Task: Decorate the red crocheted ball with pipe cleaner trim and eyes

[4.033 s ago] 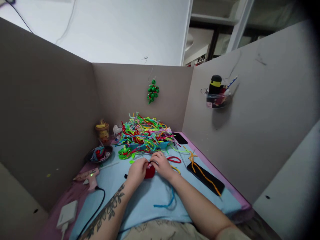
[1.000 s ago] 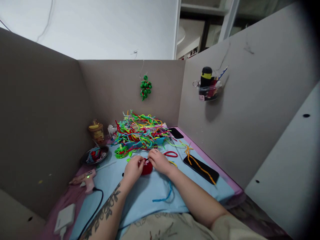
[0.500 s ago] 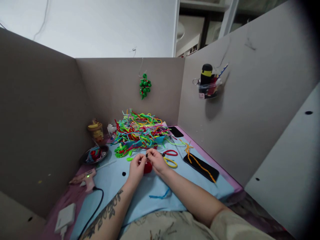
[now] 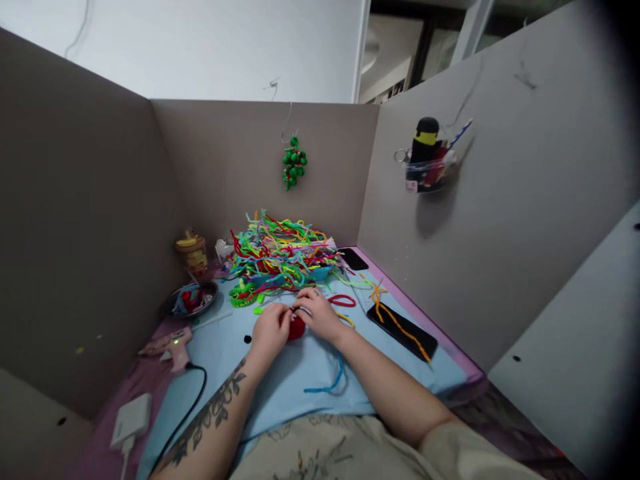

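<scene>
My left hand (image 4: 269,331) and my right hand (image 4: 320,316) meet over a small red fuzzy piece (image 4: 296,328) on the light blue mat (image 4: 300,380). Both hands have their fingers curled and pinched around that red piece, which sits between them, low over the mat. Just beyond the hands lies a big heap of coloured pipe cleaners (image 4: 280,253) on a blue tray. A green pipe-cleaner figure (image 4: 243,293) lies left of the heap. A blue pipe cleaner (image 4: 330,380) curls on the mat near my right forearm.
A pink glue gun (image 4: 167,343) with black cord and a white adapter (image 4: 131,420) lie at left. A dark dish (image 4: 189,301) and a small jar (image 4: 191,250) stand further back. Red-handled scissors (image 4: 342,300), two dark phones (image 4: 403,331) (image 4: 353,259) and an orange pipe cleaner are at right. Cardboard walls surround the desk.
The hands stay together on the red piece, which has come down slightly toward the mat. A small black dot lies bare left of my left hand. The view has shifted a little.
</scene>
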Demonstrator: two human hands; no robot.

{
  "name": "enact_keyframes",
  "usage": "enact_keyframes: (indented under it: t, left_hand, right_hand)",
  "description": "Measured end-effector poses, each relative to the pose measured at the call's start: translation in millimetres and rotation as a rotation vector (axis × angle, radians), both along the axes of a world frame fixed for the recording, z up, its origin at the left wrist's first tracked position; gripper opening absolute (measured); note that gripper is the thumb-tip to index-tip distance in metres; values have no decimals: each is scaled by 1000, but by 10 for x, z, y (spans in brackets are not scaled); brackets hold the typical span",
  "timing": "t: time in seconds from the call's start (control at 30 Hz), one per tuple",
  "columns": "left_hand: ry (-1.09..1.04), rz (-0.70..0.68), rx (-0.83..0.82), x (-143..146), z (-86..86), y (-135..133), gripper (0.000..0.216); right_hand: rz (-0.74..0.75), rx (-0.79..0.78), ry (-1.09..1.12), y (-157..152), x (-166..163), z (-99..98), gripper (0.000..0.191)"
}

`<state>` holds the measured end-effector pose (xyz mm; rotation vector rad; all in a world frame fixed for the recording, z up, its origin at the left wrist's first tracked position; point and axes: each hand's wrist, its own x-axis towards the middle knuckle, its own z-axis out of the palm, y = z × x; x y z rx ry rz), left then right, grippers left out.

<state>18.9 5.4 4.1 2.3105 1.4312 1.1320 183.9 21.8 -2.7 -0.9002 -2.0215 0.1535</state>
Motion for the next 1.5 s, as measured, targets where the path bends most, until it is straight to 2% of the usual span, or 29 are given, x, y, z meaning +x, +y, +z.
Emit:
enact_keyframes:
  t: [0.1, 0.17, 0.37, 0.47, 0.57, 0.63, 0.73, 0.87, 1.03, 1.13, 1.27, 1.5]
  left_hand:
    - [13, -13, -6, 8, -4, -12, 17]
    - [-39, -26, -32, 15, 10, -11, 18]
    - [-474, -105, -263, 83, 59, -10, 19]
    - [-648, -131, -315, 131, 32, -16, 21]
    - [-711, -135, -342, 150, -12, -10, 22]
    - [-686, -118, -353, 141, -30, 4, 21]
    - [-562, -64, -316, 106, -31, 25, 19]
    - [-298, -21, -181, 45, -16, 26, 19]
    - [-32, -7, 2, 3, -9, 6, 19]
    - [-34, 7, 26, -9, -11, 14, 17]
    - [-84, 35, 39, -31, -13, 27, 23]
    - [48, -7, 119, -49, 3, -8, 18]
  right_hand:
    - [7, 0, -13, -3, -8, -3, 14]
    - [18, -40, 68, -13, -13, 16, 14]
    - [36, -228, 473, -50, -142, 47, 9]
    - [63, -295, 675, -14, -257, -40, 7]
    - [131, -427, 795, 50, -309, -138, 9]
    - [163, -460, 749, 78, -282, -162, 10]
    - [120, -364, 571, 71, -191, -125, 5]
    - [40, -225, 329, -1, -102, -55, 13]
    - [-8, -54, 85, -40, -80, -67, 17]
    - [-41, -37, 86, -10, -77, -97, 14]
    - [-45, -53, 148, 36, -65, -126, 13]
    - [-22, -106, 205, 16, -75, -102, 13]
